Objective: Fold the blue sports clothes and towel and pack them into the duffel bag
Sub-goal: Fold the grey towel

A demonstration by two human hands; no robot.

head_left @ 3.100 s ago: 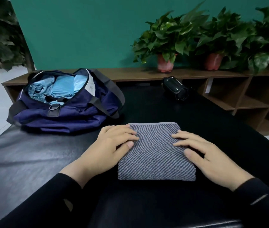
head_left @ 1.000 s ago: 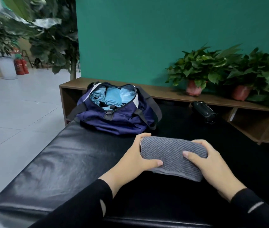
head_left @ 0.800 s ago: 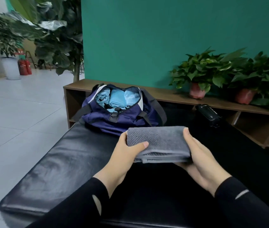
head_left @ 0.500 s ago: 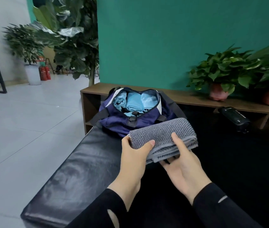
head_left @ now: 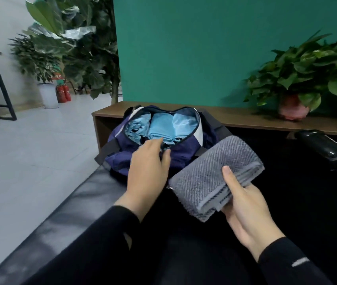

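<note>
Grey folded towel [head_left: 215, 175], pinched in right hand [head_left: 245, 204], held off the table just right of the duffel bag [head_left: 153, 145], long axis slanting toward its mouth; blue clothes [head_left: 159, 126] already inside; left hand [head_left: 147, 171] nearer, relaxed fingers at the bag's rim

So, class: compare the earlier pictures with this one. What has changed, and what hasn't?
The folded grey towel left the black bench, lifted toward the navy duffel bag. The left hand let go and reaches to the bag's opening; the right hand alone grips it. Blue clothes stayed packed.
</note>
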